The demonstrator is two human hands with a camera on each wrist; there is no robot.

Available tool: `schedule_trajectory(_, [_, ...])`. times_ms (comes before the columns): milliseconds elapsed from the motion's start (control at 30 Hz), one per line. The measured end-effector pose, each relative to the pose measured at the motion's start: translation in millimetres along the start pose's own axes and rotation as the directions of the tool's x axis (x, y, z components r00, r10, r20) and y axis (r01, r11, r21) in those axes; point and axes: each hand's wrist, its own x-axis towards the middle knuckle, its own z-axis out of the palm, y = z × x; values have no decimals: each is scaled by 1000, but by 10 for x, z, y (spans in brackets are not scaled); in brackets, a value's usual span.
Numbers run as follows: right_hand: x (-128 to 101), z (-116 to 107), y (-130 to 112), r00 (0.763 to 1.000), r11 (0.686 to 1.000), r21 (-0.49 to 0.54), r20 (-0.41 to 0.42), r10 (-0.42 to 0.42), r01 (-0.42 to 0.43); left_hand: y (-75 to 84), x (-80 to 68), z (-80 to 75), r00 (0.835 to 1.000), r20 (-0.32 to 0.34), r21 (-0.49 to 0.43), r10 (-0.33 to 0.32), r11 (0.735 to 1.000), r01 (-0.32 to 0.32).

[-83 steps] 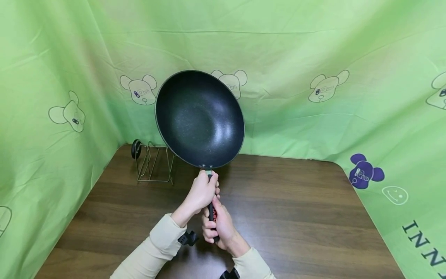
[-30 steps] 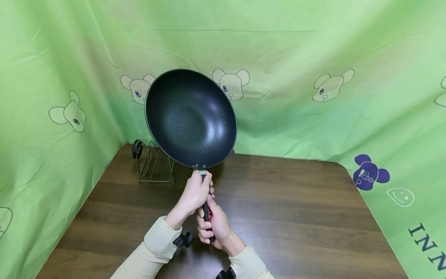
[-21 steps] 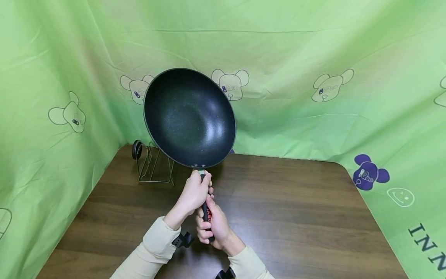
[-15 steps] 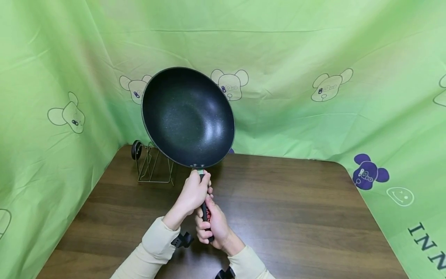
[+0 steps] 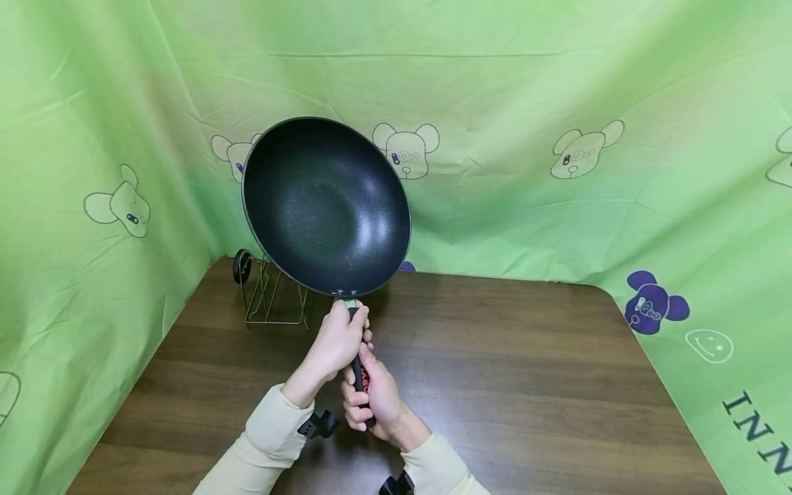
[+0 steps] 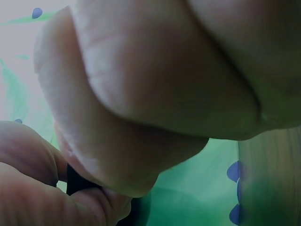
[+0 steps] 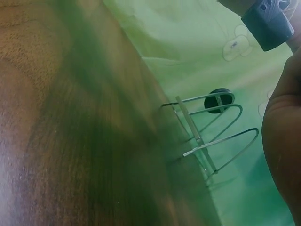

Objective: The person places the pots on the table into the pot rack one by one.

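Note:
A dark wok (image 5: 326, 206) is held up over the table, its speckled inner side facing me and its black handle (image 5: 357, 375) pointing down toward me. My left hand (image 5: 337, 342) grips the handle's upper end, close below the rim. Lower down, my right hand (image 5: 380, 399) has its fingers curled round the same handle, with a red patch showing beside the palm. In the left wrist view the curled left fingers (image 6: 141, 70) fill most of the picture, with part of the right hand at lower left. The wok bowl is out of sight in the right wrist view.
A wire rack (image 5: 275, 321) stands at the table's back left, partly behind the wok; the right wrist view shows its bent loops (image 7: 225, 141). A black round disc (image 5: 243, 266) is at its left end. Green printed cloth (image 5: 495, 103) encloses the brown wooden table (image 5: 526, 371).
Both hands have carried the wok leftward and slightly up, so it overlaps more of the rack's top and of the left cloth print. The grip of both hands stays the same.

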Motion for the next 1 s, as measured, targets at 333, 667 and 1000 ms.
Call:
schedule_trajectory(333, [28,44,8,1000,1000,11,6,8,-8,-2,-27,-50,1000,-10,-6,-7,1000,7])
schedule_trajectory(667, [56,53,13,999,1000,8,25,25,-25,1,-42,-95,1000,-21,-16,-21,1000,21])
schedule_trajectory(1000, [76,85,30,998,999,26,48,37,-38,-9,-77,-136,999,-33,-18,-21,1000,20])
